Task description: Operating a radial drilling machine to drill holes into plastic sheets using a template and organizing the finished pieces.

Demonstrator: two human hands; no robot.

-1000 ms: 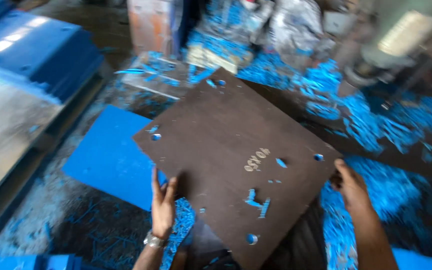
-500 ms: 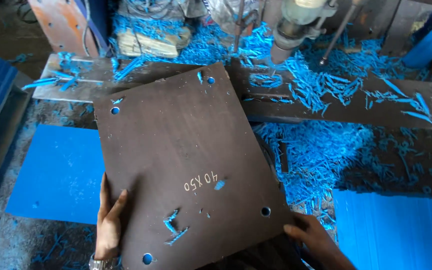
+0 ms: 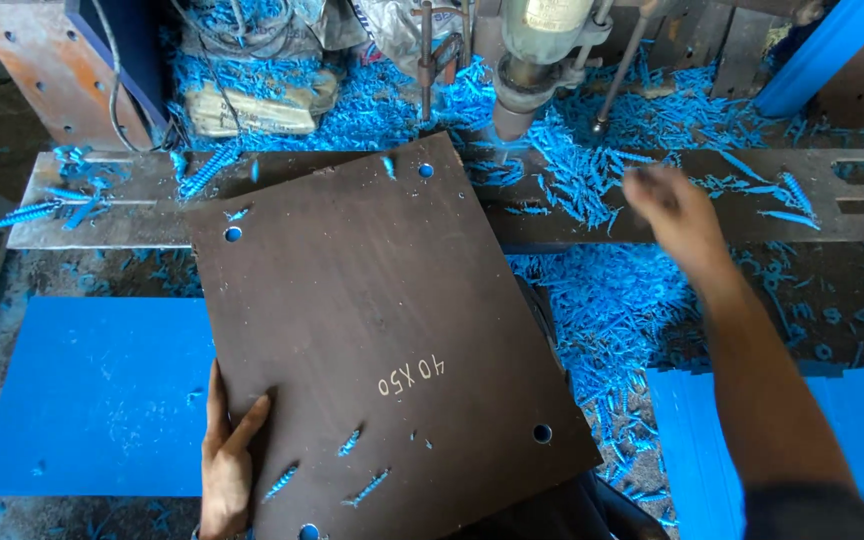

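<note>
A dark brown square board (image 3: 382,330) with a hole near each corner and chalk marks lies tilted across the work area, a few blue curled shavings on it. My left hand (image 3: 227,455) grips its near left edge, thumb on top. My right hand (image 3: 674,212) is off the board, blurred, fingers apart and holding nothing, over the metal rail (image 3: 592,215) strewn with blue shavings. A drill press spindle (image 3: 527,75) stands just beyond the board's far corner.
A blue plastic sheet (image 3: 92,395) lies flat to the left of the board. A stack of blue sheets (image 3: 842,440) sits at the right. Blue swarf (image 3: 612,310) covers the bench. An orange metal bracket (image 3: 52,70) stands at the back left.
My right hand has let go of the board's near right edge and swung up to the rail at the right. The left hand still holds the board, which now sits closer to the drill.
</note>
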